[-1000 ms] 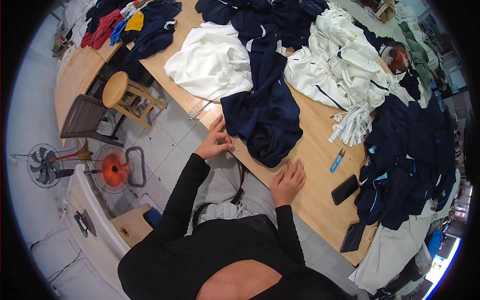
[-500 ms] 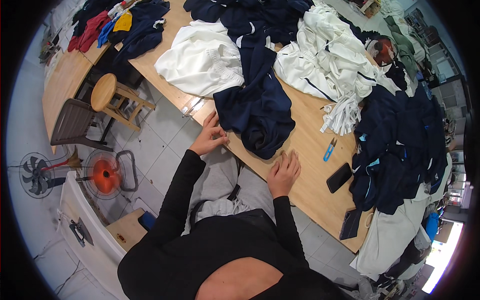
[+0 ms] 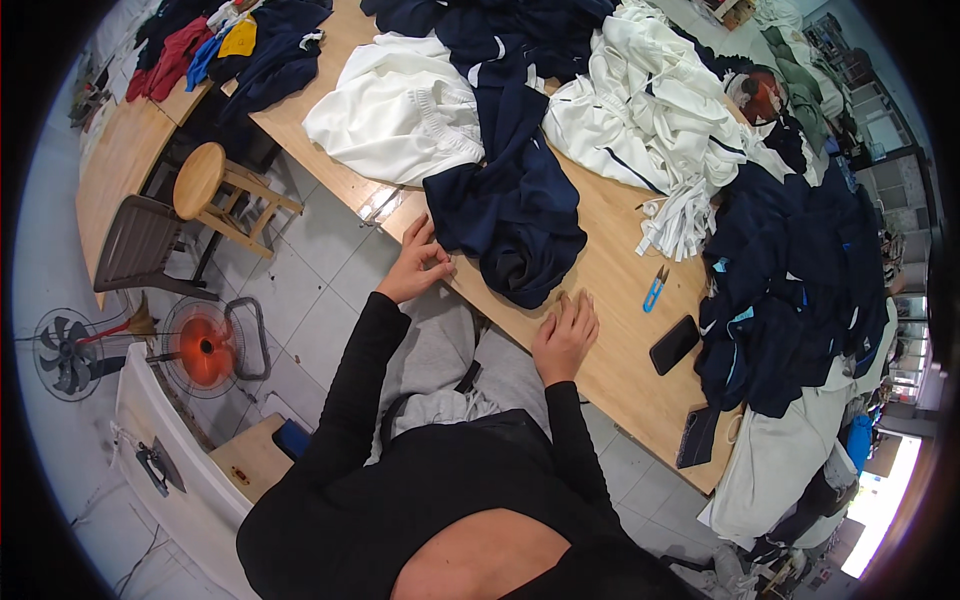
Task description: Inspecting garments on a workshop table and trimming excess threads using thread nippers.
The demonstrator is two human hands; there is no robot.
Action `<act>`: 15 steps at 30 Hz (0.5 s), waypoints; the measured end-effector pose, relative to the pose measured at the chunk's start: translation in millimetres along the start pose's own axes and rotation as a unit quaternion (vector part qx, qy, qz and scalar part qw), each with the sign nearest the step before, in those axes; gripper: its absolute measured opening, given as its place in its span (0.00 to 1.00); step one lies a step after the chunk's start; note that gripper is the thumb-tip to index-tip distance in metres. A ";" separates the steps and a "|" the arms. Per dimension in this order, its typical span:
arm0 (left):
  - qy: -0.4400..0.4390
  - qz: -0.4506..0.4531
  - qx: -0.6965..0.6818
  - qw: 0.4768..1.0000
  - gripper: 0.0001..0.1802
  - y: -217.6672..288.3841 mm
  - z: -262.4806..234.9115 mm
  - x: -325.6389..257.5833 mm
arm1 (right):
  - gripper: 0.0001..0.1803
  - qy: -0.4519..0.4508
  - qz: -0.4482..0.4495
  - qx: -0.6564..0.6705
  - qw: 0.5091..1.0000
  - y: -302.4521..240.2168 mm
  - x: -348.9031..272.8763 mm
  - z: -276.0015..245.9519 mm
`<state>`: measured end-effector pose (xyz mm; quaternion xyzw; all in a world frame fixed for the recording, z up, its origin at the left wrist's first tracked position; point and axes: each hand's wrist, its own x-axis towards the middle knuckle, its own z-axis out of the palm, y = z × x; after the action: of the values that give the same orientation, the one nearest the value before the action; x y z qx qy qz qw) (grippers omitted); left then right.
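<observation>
Anything in my left grip (image 3: pixel 417 268) is too small to tell. My knees are hidden under the worktop (image 3: pixel 618 245). Folds hide much of the dark blue garment (image 3: pixel 515 215); the upper edge cuts off the clothes (image 3: pixel 525 35) behind, and shapes along the right rim blur.

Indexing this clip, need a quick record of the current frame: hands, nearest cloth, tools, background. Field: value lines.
left hand: at the edge of the table, left of the navy garment; grip unclear
right hand: palm down at table edge; no held object visible
nearest cloth: navy garment, bunched on table
other cloth: white garments either side, farther off; navy pile at right
tools: blue snips, right of right hand
phone: dark, beside snips
background: wooden stool, orange fan, iron, all at left
</observation>
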<state>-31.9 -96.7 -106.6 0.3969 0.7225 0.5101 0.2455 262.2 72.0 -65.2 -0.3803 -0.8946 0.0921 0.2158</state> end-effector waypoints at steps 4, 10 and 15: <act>-0.014 0.006 0.016 1.000 0.07 2.1 -1.4 1.6 | 0.26 -0.005 0.001 -0.002 1.000 0.9 0.2 0.5; -0.003 0.010 0.019 1.000 0.07 -0.8 1.4 0.8 | 0.26 -0.016 0.002 -0.003 1.000 2.2 2.1 3.6; 0.002 0.021 0.048 0.999 0.08 -3.8 3.5 -2.3 | 0.26 -0.028 0.007 -0.009 1.000 2.1 4.9 5.7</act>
<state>-29.2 -97.4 -111.5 0.4223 0.7379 0.4810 0.2140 258.0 77.0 -69.5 -0.3860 -0.8983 0.0964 0.1864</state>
